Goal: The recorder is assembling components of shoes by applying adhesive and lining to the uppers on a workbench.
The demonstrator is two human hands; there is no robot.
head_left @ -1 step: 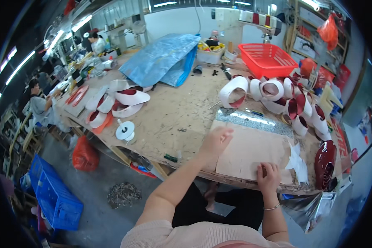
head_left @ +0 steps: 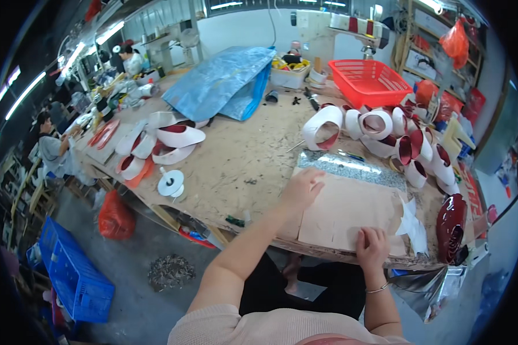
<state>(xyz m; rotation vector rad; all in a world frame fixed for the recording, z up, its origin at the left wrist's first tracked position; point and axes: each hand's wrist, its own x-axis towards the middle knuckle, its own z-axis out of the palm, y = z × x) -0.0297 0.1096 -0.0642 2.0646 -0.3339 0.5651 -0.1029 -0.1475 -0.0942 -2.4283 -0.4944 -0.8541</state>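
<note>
At the near edge of the counter [head_left: 236, 167], we've got our right hand [head_left: 372, 248] flat on the tan sheet [head_left: 351, 215], fingers curled a bit, pinning the sheet's front edge, not gripping anything. Our left hand [head_left: 301, 188] lies open w/ fingers spread on the sheet's far left corner, pressing down. Sheet sits right in front of us, partly over a glittery silver sheet [head_left: 351, 165] that pokes out along the far side. Vs. the other pic taken at the same instant, nothing has shifted: both hands and the sheet sit where they did, so we judge the work as holding/smoothing the sheet flat. White scrap pieces [head_left: 413, 221] just right of it, dark red glossy piece [head_left: 450, 224] beyond those. Further out: a bunch of white-and-red curved bands [head_left: 397, 132], a white disc [head_left: 171, 183] to the left, more white/red shapes [head_left: 172, 141]. Far back: blue bag [head_left: 224, 80], red basket [head_left: 368, 80]. Other ppl work at the far left.
</note>
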